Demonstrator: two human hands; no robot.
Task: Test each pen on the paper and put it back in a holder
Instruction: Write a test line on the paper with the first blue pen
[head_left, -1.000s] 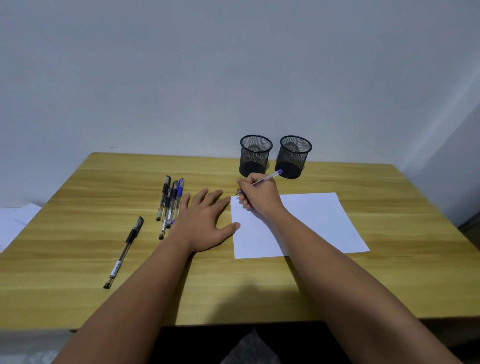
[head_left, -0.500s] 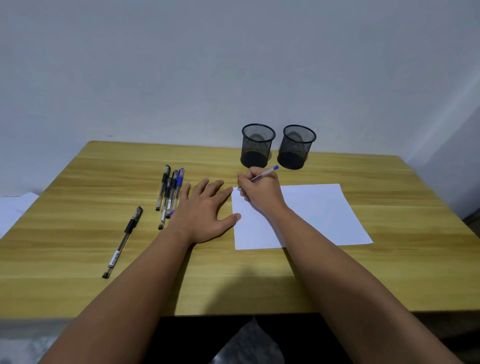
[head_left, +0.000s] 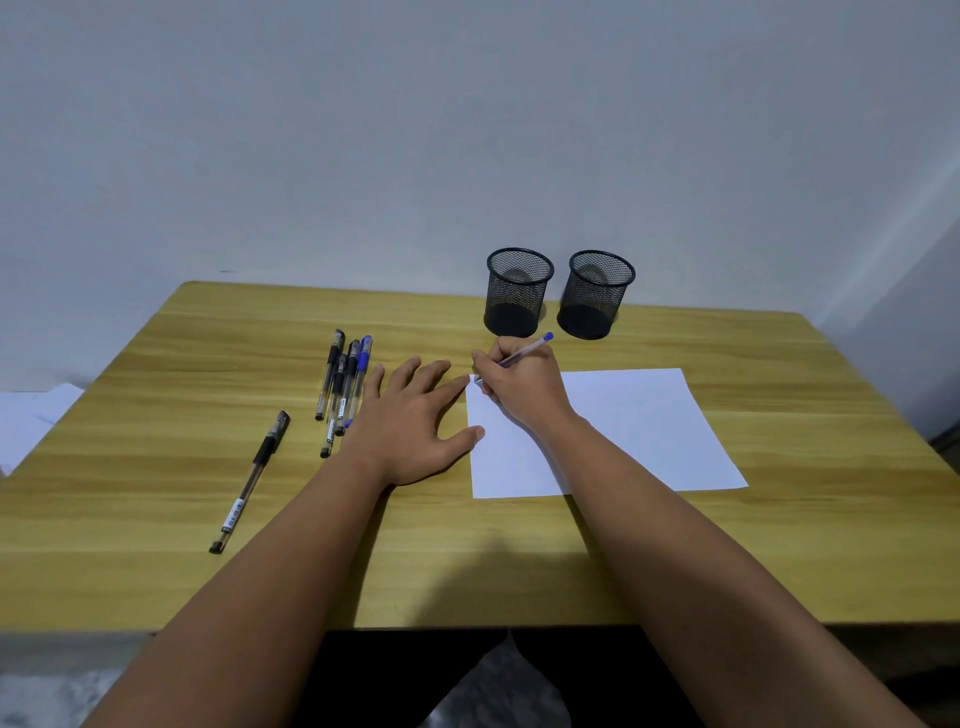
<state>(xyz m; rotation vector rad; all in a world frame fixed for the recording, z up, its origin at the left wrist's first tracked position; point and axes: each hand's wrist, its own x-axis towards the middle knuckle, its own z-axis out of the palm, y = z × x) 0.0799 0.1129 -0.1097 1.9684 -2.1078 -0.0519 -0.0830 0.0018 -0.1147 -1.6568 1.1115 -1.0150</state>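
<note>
Little has changed on the bench (head_left: 156, 519) in the last second: both hands lie as before and only the camera's framing has shifted, so that the holders sit higher in view. That bench is pale yellow wood with long straight grain running side to side. A white sheet of paper (head_left: 649, 431), flat and smooth, lies at about 3 o'clock from the bench's middle. The right hand (head_left: 524, 387) rests on the paper's far left corner, fingers curled round a slim clear pen with a blue end cap (head_left: 527, 349); the pen's cap end slants up toward 2 o'clock and its tip is down at the corner, hidden by the fingers. The left hand (head_left: 415, 426) lies palm down with fingers spread flat on the wood, its thumb tip touching the paper's left edge, gripping nothing. The two hands are apart, though the left index fingertip comes close to the right knuckles.

At 12 o'clock from the right hand stand two round black wire-mesh holders, the left holder (head_left: 518, 293) and the right holder (head_left: 596, 296), upright and just beside each other. At 9 o'clock from the left hand lies a tight bundle of clear-barrelled pens (head_left: 343, 387), one blue-capped, the others black. Further toward 8 o'clock a single black-gripped pen (head_left: 252, 480) lies alone, slanted.
</note>
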